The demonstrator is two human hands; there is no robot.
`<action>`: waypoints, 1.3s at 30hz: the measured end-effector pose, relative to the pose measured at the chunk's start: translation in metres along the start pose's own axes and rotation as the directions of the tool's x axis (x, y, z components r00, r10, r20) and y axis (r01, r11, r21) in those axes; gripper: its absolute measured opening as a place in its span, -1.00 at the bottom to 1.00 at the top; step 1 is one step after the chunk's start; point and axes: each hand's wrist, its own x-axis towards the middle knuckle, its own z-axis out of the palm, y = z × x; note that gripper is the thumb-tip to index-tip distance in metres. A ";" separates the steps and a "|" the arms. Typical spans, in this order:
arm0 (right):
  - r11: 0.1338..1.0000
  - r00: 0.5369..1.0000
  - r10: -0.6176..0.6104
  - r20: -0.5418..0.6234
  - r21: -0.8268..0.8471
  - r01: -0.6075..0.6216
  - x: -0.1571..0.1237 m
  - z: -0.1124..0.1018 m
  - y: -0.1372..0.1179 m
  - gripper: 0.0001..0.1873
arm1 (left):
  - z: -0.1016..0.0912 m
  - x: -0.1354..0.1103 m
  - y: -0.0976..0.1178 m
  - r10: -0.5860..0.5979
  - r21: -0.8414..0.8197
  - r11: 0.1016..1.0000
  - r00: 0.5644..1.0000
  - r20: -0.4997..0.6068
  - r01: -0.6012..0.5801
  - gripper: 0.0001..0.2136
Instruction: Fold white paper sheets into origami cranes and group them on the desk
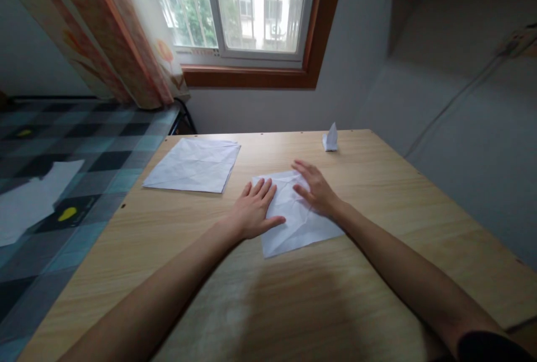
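A creased white paper sheet (293,222) lies flat on the wooden table (377,227) in front of me. My left hand (254,210) rests palm down on the sheet's left part, fingers spread. On the sheet's upper right part my right hand (315,187) also lies flat with fingers apart. Neither hand grips anything.
A second creased white sheet (193,164) lies at the table's back left. A small folded paper figure (331,139) stands near the far edge. A bed with a checked cover (62,183) and loose paper (29,197) is on the left; grey wall on the right.
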 end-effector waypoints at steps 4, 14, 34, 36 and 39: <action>0.978 0.896 -0.047 0.441 -0.162 0.131 -0.005 0.014 -0.024 -0.35 | 0.001 -0.001 -0.002 -0.015 0.001 1.000 1.000 0.000 0.015 -0.06; 0.952 0.909 0.200 0.367 -0.294 -0.091 -0.023 -0.013 0.020 -0.23 | 0.005 -0.011 -0.031 -0.051 -0.016 0.999 0.997 -0.049 0.051 -0.06; 0.141 0.667 0.601 0.441 0.763 -0.631 -0.014 -0.047 0.002 -0.52 | 0.007 -0.018 -0.036 -0.062 -0.037 0.998 0.991 -0.121 0.058 -0.09; 0.134 0.651 0.573 0.498 0.726 -0.674 -0.016 -0.046 -0.005 -0.56 | 0.007 -0.018 -0.036 -0.064 -0.042 0.997 0.991 -0.121 0.059 -0.10; 0.194 0.635 0.598 0.490 0.680 -0.707 -0.017 -0.044 -0.009 -0.64 | 0.006 -0.018 -0.036 -0.078 -0.059 0.996 0.988 -0.130 0.071 -0.10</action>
